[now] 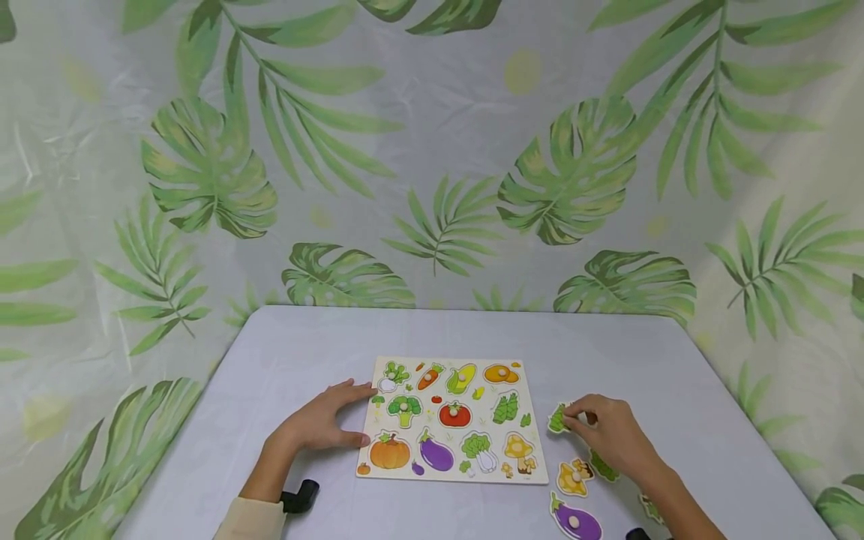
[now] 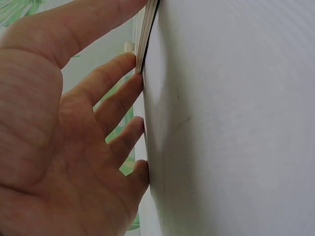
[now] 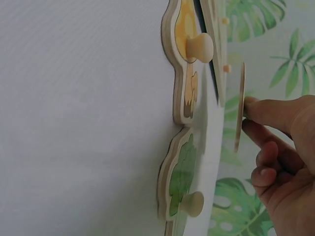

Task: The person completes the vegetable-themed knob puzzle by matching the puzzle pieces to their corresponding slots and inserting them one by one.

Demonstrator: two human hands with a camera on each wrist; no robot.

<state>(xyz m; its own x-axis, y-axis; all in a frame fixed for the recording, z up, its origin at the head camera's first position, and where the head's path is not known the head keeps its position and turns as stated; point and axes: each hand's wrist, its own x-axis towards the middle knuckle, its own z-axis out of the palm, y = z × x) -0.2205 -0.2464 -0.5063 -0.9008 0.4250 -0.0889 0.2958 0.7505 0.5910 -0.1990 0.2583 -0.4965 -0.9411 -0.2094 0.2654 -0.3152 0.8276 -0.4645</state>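
the right hand [image 1: 613,433] pinches a green vegetable piece [image 1: 557,420] between thumb and forefinger, its other fingers curled in. the piece is raised above the desk [image 1: 445,334], just beyond the right edge of the puzzle board [image 1: 364,420]. the right wrist view shows it edge-on, its face roughly parallel to the desk. from above, its long axis slants from near left to far right; which end is the vegetable's top cannot be told.

the left hand [image 1: 322,420] holds nothing: its fingers are spread, with thumb and forefinger touching the board's left edge.

the board lies flat, long axis left to right. its shaped slots hold knobbed pieces: turnip [image 1: 389,379], carrot [image 1: 428,377], corn [image 1: 461,381] and orange vegetable [image 1: 500,374] in the far row, broccoli [image 1: 405,412] and tomato [image 1: 455,415] in the middle one.

on the desk to the right lie a loose mushroom piece [image 1: 573,478], cap toward near left, and a loose eggplant piece [image 1: 577,523], stem toward far left. a leafy green piece [image 1: 604,466] lies partly behind the right hand, and another green piece [image 1: 651,509] beside the forearm is partly hidden.
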